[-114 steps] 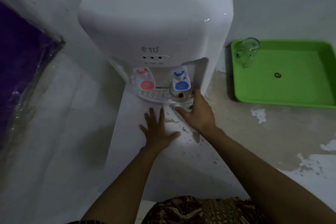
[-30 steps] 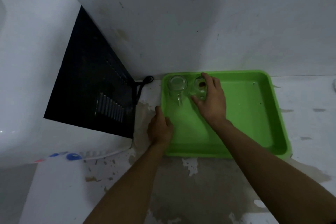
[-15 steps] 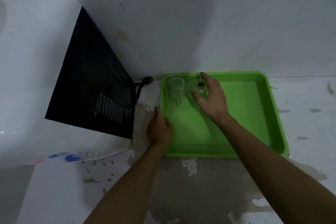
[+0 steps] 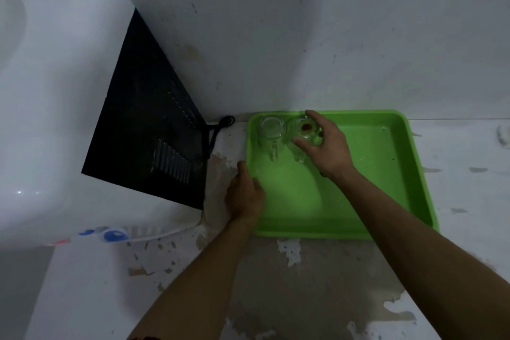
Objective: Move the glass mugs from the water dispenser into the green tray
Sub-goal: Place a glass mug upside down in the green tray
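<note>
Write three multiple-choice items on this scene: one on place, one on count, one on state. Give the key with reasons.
1. Where in the green tray do the glass mugs stand?
A. near right corner
B. far left corner
C. centre

2. How many glass mugs are in the tray?
A. one
B. two
C. four

3. What is the right hand doing?
A. gripping the right mug by its rim
B. resting flat on the floor
C. pressing the dispenser tap

Key: 1 B, both stand by the wall at the tray's left end. 2 B, the left mug and the right mug. 3 A, its fingers curl around that mug's rim; the left hand holds the tray's edge.
</note>
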